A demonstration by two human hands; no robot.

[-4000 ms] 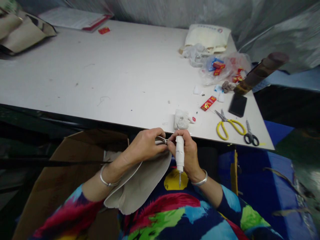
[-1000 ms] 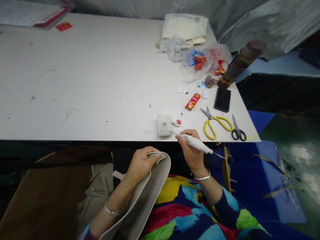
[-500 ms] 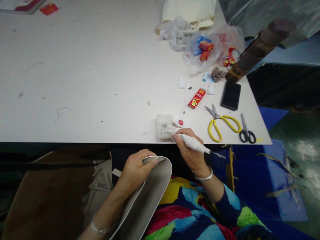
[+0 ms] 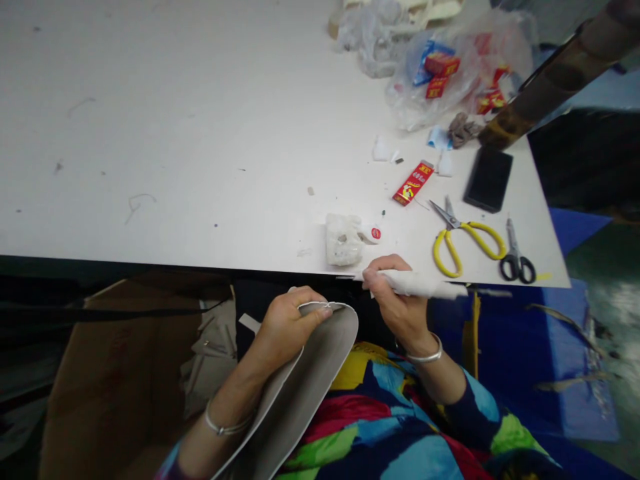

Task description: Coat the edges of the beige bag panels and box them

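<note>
My left hand (image 4: 285, 331) pinches the top edge of a pale grey, curved sheet piece (image 4: 323, 367) that bends open like a bag or sleeve. Wrapped in my right hand (image 4: 397, 310) is a slim tool with a white-covered handle (image 4: 425, 284) and thin metal ends. Its left tip points past the table edge, just above and right of the sheet's rim, apart from it. Close by on the table lies a whitish, pitted block (image 4: 341, 250), and beside that a small white piece with a red round mark (image 4: 376, 233).
Yellow-handled scissors (image 4: 470, 230), small black-handled snips (image 4: 517, 267), a black phone (image 4: 489, 179) and a red box (image 4: 414, 183) lie on the right. Behind them are plastic bags (image 4: 400, 100) and a dark upright pipe (image 4: 545, 87). A cardboard box (image 4: 115, 373) stands below left.
The tool in my right hand has come off the whitish block and moved towards me, its handle now more level. My left hand keeps its pinch on the sheet. The camera view has shifted.
</note>
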